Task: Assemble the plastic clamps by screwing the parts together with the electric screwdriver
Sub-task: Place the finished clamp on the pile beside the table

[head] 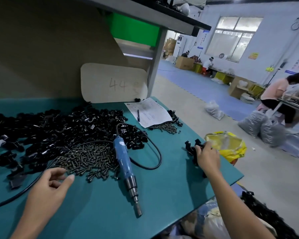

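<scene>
A blue electric screwdriver (123, 163) lies on the teal table (97, 207), its metal tip toward me and its black cable looping behind it. Left of the screwdriver is a heap of dark screws (88, 157). Behind that spreads a big pile of black plastic clamp parts (47, 128). My left hand (50, 185) hovers at the near edge of the screws, fingers loosely curled and holding nothing. My right hand (207, 156) reaches to the table's right edge, fingers curled on a black clamp (192, 147) among a few black clamps there.
A yellow plastic bag (228, 145) hangs just past the table's right edge. A paper form with a pen (148, 112) and more screws (167, 126) lie at the back right. A beige board (114, 83) leans against the back. People work at other tables far right.
</scene>
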Tool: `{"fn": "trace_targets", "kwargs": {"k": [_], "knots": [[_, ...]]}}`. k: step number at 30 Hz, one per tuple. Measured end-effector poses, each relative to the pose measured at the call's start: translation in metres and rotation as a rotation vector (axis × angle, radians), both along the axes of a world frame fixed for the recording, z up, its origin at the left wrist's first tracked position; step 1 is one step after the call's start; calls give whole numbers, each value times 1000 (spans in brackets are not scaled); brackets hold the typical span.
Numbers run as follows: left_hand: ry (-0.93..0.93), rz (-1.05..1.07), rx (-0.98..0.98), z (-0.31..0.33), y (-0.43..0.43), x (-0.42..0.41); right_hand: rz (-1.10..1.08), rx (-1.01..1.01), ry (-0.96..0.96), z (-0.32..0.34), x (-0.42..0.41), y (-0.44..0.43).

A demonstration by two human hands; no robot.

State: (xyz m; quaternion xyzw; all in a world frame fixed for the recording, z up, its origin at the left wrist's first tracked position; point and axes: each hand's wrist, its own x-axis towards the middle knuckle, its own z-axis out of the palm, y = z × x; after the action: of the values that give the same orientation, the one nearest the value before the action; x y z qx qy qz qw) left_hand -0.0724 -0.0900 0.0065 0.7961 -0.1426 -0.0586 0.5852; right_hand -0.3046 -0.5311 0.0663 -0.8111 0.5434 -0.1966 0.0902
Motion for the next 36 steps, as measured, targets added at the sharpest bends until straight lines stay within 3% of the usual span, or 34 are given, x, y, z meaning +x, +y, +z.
{"fn": "trace_targets", "kwargs": {"k": [10, 14, 20, 25, 29, 32, 36], "knots": [[-25, 102, -26, -4, 5, 4, -35, 135, 79, 2, -5, -37], [-156, 162, 56, -1, 7, 5, -16, 51, 87, 18, 9, -30], [-338, 412, 334, 14, 14, 32, 493, -19, 10, 46, 102, 36], [-222, 345, 633, 16, 28, 73, 897, 143, 322, 33, 190, 98], [-256, 265, 771, 11, 28, 89, 861, 70, 497, 2, 215, 106], [-303, 245, 841, 15, 25, 93, 831, -34, 464, -13, 217, 101], [-291, 262, 847, 22, 16, 101, 780, -17, 358, -22, 214, 102]]}}
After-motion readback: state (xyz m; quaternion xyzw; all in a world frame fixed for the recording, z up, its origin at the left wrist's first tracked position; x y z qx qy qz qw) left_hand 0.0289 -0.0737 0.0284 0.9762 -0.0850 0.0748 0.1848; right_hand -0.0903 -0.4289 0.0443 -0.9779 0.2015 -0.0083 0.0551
